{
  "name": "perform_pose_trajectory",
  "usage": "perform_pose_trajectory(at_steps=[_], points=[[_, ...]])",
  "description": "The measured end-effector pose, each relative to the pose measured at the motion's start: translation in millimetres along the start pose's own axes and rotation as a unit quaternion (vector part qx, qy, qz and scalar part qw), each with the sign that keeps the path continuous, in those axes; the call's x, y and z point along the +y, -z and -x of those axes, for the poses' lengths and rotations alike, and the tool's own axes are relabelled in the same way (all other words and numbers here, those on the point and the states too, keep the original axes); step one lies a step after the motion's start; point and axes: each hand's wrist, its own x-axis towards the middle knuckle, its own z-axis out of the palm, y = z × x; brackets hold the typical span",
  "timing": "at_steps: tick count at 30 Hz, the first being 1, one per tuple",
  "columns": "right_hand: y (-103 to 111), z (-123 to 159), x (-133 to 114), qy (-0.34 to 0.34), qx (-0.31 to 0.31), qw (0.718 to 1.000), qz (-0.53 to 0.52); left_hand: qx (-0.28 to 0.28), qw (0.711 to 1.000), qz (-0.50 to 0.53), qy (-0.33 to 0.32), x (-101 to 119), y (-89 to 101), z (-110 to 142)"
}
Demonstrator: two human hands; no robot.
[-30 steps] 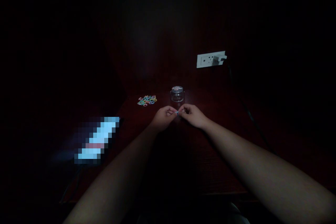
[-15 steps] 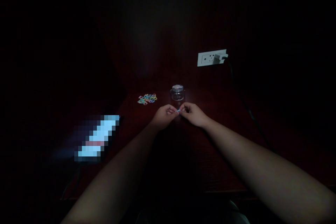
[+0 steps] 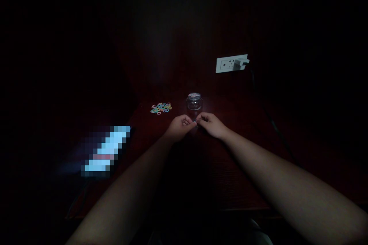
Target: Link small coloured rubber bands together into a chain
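My left hand and my right hand meet over the dark red table, fingertips pinched together. Between them is a small blue hair tie, mostly hidden by the fingers. Just beyond the hands stands a small clear jar with its lid on. Left of the jar lies a loose pile of colourful hair ties in pink, yellow, green and blue.
A lit, pixelated screen lies at the table's left edge. On the back wall, a white socket plate holds a plug, its dark cable running down to the right. The surroundings are very dark.
Both hands keep almost the same place. Less of the light blue hair tie shows between the fingertips, which are now closer together.
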Motion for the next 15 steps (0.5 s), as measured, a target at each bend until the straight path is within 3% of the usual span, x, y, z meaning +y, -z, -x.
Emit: perform_pose_trajectory(at_steps=[9,15], points=[[0.5,1.8,-2.9,0.012,-0.002,0.999,0.046,-0.012,0.999,0.05,-0.008,-5.6,-1.4,-2.7],[-0.2,1.7,-0.6,0.015,-0.013,1.0,0.024,-0.011,0.998,0.059,-0.012,-8.5,-1.2,-4.1]])
